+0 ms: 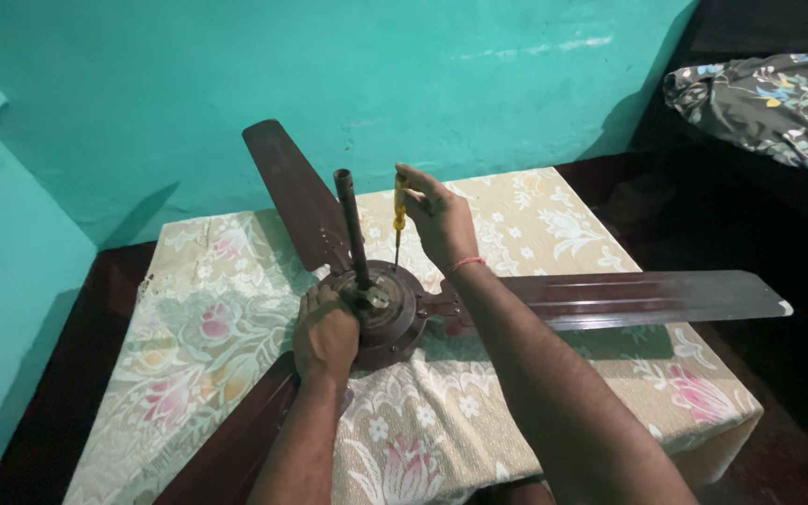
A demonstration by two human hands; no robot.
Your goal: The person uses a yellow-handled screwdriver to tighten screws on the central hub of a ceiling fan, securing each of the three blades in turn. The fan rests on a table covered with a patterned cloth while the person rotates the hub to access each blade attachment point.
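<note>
Worktop (554, 243): one, draped in a floral cloth.
Ceiling fan (395, 323): one, lying centre, three brown blades splayed flat; its downrod (352, 229) stands nearly upright.
Left hand (326, 335): fingers curled over the motor housing's near edge.
Right hand (441, 224): fingers pinching one yellow-handled screwdriver (399, 217), vertical, tip down at the housing.
</note>
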